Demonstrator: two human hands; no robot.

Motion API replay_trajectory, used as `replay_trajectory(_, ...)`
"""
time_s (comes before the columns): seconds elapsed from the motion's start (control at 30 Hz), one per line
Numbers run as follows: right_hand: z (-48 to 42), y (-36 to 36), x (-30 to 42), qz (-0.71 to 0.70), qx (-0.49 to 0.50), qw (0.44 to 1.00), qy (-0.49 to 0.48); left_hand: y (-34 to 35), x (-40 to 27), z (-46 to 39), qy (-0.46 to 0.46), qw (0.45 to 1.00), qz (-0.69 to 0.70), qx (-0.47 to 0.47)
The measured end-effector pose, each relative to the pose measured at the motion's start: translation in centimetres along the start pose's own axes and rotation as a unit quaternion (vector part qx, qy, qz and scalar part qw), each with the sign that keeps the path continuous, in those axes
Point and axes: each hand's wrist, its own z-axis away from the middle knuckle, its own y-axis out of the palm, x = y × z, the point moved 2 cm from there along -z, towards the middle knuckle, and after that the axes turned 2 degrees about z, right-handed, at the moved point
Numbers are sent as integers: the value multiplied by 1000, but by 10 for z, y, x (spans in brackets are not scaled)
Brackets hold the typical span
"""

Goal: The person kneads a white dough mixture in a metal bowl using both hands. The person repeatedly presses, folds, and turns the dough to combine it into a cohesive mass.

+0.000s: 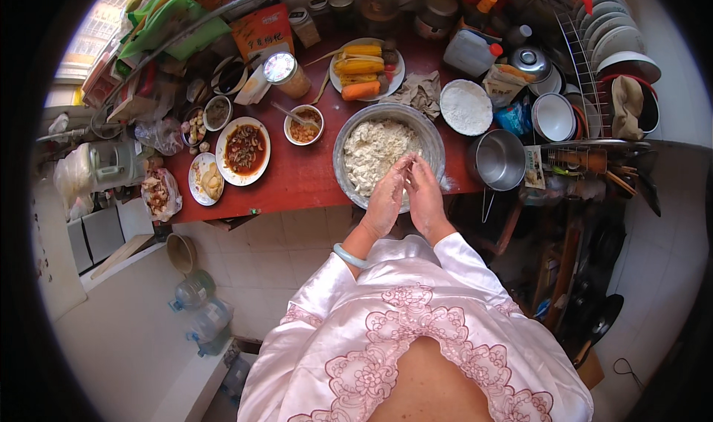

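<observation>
A metal bowl point(436, 143) of shaggy, floury dough point(370, 149) sits at the front edge of the red table. Over its near right part, my left hand point(384, 199) and my right hand point(426, 196) face each other, fingers extended and fingertips meeting. Dough or flour clings to both hands. No object shows between the palms, though the inner fingers are partly hidden. A pale green bangle point(351, 256) circles my left wrist. Right of the bowl stand a dish of white flour point(466, 107) and a metal saucepan point(498, 159).
Behind the bowl lies a plate of corn point(359, 57) and carrot point(361, 91). To the left are a small bowl with a spoon point(303, 126), a plate of dark sliced food in sauce point(243, 148) and a plate of pale slices point(209, 181). A dish rack point(582, 60) stands right.
</observation>
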Motion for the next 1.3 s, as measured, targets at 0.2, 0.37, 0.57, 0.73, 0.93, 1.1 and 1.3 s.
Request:
replay_trajectory(0.2, 8, 15, 0, 66, -8, 998, -2, 16, -16, 2, -125, 972, 199, -30)
replay_trajectory(0.37, -10, 10, -8, 131, -71, 981, -122, 15, -8, 3, -140, 963, 230, -25)
replay_trajectory(0.57, -28, 1, -10, 232, -154, 955, -100, 19, -10, 3, -142, 963, 229, -5)
replay_trajectory(0.73, -25, 10, -8, 155, -166, 970, -89, 16, -6, 0, -145, 967, 211, 5)
replay_trajectory(0.93, -15, 25, -14, 183, -208, 937, -212, 17, -8, -11, -106, 966, 236, 20)
replay_trajectory(1.1, -33, 4, -15, 192, -206, 944, -173, 17, 11, -6, -136, 975, 173, 12)
replay_trajectory(1.3, -38, -13, -7, 3, -122, 991, 45, 21, 8, 1, -173, 957, 231, -12)
